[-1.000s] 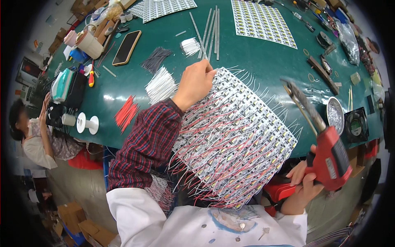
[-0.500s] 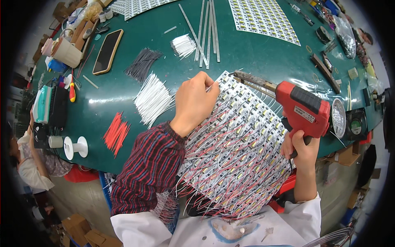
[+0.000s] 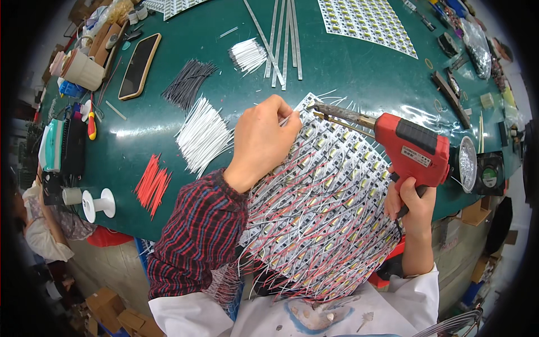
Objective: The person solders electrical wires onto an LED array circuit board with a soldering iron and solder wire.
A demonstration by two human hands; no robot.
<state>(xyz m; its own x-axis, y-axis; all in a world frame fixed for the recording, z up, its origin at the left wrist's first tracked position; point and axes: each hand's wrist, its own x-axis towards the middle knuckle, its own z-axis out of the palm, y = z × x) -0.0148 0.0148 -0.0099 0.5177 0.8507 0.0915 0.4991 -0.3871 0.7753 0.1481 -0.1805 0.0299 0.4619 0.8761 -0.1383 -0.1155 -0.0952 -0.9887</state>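
Observation:
My right hand (image 3: 412, 205) grips a red soldering gun (image 3: 412, 147) by its handle, a finger at the dark trigger. The gun's long, darkened tip reaches left to the far corner of a white circuit board panel (image 3: 342, 168). Rows of small yellow-and-black parts cover this panel, and many red and white wires trail from it toward me. At the same corner my left hand (image 3: 266, 135) is closed in a pinch. A thin white wire shows at its fingertips, mostly hidden by them. Whether the tip touches that wire I cannot tell.
Piles of white wires (image 3: 203, 137), black wires (image 3: 188, 84) and red wires (image 3: 152, 185) lie left on the green table (image 3: 135, 121). Beyond are a phone (image 3: 140, 66), metal strips (image 3: 285, 48) and another panel (image 3: 368, 25). A spool (image 3: 98, 205) stands left, a round metal dish (image 3: 465, 163) right.
The soldering gun's tip has moved slightly left and down, closer to the panel's corner and my left fingers. Both hands keep their grips, and the whole view has shifted a little.

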